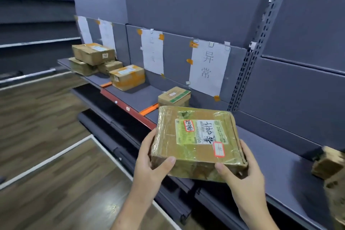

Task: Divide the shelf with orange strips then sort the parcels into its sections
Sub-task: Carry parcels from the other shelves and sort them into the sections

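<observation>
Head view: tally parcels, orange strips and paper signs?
Parcels on the shelf: 5, namely a stack of three, one taped orange, one with green
Parcel held by left hand and right hand: 1
Orange strips: 2
Paper signs: 4
Total: 12

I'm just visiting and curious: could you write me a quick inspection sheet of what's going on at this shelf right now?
Surface: grey shelf, red front edge.
Job's things: two orange strips lie across the shelf as dividers; taped parcel held above the shelf edge; green-striped box alone in one section; orange-taped box in the next; stack of boxes at the far end.
Clutter: more parcels at the right edge, blurred.
Hands: left hand and right hand both grip the taped parcel.
Cables: nothing seen.
Surroundings: paper signs taped on the back panel; wooden floor.
</observation>
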Available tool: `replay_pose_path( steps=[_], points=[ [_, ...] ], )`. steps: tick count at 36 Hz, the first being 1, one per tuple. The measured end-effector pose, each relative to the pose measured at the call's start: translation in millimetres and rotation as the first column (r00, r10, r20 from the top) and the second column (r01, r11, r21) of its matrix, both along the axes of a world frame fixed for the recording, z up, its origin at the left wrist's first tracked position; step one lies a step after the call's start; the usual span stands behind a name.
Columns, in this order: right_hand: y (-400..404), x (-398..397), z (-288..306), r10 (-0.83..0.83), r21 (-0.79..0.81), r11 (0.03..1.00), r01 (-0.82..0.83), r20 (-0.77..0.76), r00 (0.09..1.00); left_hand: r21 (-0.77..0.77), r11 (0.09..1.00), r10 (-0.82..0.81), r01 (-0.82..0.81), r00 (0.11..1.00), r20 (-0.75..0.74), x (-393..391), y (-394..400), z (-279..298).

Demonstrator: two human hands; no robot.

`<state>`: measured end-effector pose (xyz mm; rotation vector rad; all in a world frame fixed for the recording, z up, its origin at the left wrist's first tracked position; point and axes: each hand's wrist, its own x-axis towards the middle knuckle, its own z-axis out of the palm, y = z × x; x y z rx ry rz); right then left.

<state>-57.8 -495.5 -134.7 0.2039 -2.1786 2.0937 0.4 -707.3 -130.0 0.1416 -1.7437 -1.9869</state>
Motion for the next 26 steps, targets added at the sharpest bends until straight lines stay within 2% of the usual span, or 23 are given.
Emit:
replay_pose_path(
  steps=[10,20,26],
  points=[
    [-101,13,-19,0.243,0.018,0.969,-0.245,0.084,0.966,-0.018,0.976,0.22,-0.219,0.972,0.083,63,-88,-23],
    [-194,9,-27,0.489,0.048,0.869,-0.492,0.068,0.87,-0.095,0.858,0.513,-0.504,0.842,0.166,108,-155,-37],
    [-250,-14,-28,0.552,0.048,0.831,-0.554,0.052,0.832,-0.063,0.821,0.569,-0.568,0.803,0.177,94,-193,-32]
  ],
)
